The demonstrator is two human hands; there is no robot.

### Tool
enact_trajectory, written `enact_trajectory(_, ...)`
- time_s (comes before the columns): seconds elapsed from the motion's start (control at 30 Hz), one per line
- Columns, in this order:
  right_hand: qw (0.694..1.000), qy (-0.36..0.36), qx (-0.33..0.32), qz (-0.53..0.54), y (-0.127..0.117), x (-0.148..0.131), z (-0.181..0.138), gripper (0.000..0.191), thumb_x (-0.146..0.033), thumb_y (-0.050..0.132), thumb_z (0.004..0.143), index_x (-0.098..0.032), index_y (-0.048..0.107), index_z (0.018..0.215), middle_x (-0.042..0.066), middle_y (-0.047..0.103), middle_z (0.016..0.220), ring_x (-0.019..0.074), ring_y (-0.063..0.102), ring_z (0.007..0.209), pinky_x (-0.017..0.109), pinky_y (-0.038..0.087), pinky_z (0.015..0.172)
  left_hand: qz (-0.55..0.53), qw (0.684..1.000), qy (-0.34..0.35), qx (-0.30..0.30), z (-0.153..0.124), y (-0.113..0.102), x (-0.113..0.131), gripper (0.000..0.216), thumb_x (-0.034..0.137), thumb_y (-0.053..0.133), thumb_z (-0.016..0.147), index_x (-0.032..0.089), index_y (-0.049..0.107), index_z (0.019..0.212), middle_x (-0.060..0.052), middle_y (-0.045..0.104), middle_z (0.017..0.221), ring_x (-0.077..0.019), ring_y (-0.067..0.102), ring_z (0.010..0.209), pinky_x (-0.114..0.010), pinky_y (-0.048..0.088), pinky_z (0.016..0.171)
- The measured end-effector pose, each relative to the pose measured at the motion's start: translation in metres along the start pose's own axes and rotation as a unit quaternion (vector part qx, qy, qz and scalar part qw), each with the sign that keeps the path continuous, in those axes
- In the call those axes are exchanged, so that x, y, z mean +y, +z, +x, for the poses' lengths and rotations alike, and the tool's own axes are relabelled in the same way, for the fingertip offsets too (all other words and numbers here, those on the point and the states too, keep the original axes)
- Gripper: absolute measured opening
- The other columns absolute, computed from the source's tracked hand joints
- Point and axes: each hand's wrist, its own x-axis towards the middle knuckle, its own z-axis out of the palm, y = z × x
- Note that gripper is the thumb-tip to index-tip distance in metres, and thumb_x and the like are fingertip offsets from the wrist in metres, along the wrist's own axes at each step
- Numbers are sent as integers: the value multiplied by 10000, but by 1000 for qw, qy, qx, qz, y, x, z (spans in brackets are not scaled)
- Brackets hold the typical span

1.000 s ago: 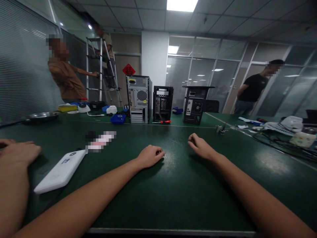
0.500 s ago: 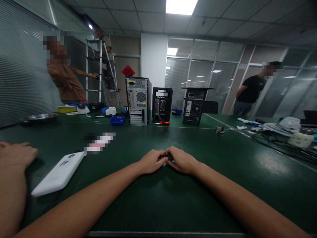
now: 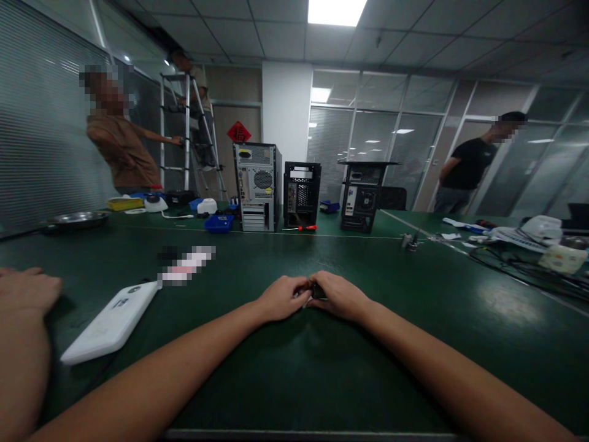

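Observation:
My left hand (image 3: 281, 297) and my right hand (image 3: 338, 296) rest together on the green table (image 3: 322, 368), fingers curled and fingertips meeting. Between them sits a small dark object (image 3: 316, 291) that both hands pinch; it is too small to name. A white flat device (image 3: 111, 321) lies on the table to the left of my left forearm.
Another person's hand (image 3: 25, 291) lies flat at the far left. Three computer cases (image 3: 256, 185) stand at the back with a red screwdriver (image 3: 301, 228) and a blue tray (image 3: 218, 222). Cables and clutter (image 3: 529, 242) fill the right. People stand by a ladder (image 3: 188, 132) and at the right.
A second ago my hands lay apart on the table. They came together around the small dark object and have stayed so for the last half second.

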Motion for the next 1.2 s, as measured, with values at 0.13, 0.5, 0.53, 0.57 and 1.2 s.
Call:
enact_trajectory(0.13, 1000, -5, 3, -7, -1, 3, 0, 347, -361, 698, 854, -218, 543, 1130, 81, 647, 1070, 224, 611, 981, 361, 506, 837, 6, 1000, 1, 4, 0, 0, -2, 241, 329, 487, 944, 172, 667, 983, -20, 664, 800, -154, 571, 689, -251, 389, 646)
enact_trajectory(0.5, 994, 66, 85, -10, -17, 28, -8, 220, -304, 447, 996, -216, 538, 1177, 91, 652, 1119, 230, 619, 1047, 423, 495, 942, 24, 999, -29, 34, 2, -1, -15, 261, 308, 435, 983, 185, 660, 1032, -41, 684, 870, -170, 610, 762, -256, 406, 679)
enact_trajectory(0.53, 993, 70, 93, -3, -18, 31, -9, 225, -293, 420, 1004, -214, 533, 1181, 93, 647, 1115, 225, 619, 1042, 419, 497, 942, 25, 999, -28, 33, 2, -1, -15, 268, 308, 429, 987, 187, 661, 1049, -44, 689, 893, -174, 617, 783, -257, 412, 692)
enact_trajectory(0.57, 992, 74, 100, 4, -19, 33, -10, 232, -286, 395, 1010, -212, 528, 1185, 96, 640, 1113, 219, 620, 1033, 413, 501, 937, 25, 999, -29, 31, 1, -2, -14, 274, 308, 425, 990, 188, 660, 1063, -46, 692, 912, -176, 622, 801, -258, 417, 701)
enact_trajectory(1.2, 991, 116, 71, -2, -28, 26, -14, 342, -307, 308, 1020, -170, 505, 1263, 141, 636, 1188, 220, 611, 1103, 382, 498, 947, -9, 999, -41, 23, -3, -6, -12, 338, 307, 322, 1028, 183, 634, 1069, -5, 621, 743, -153, 589, 693, -247, 425, 699)
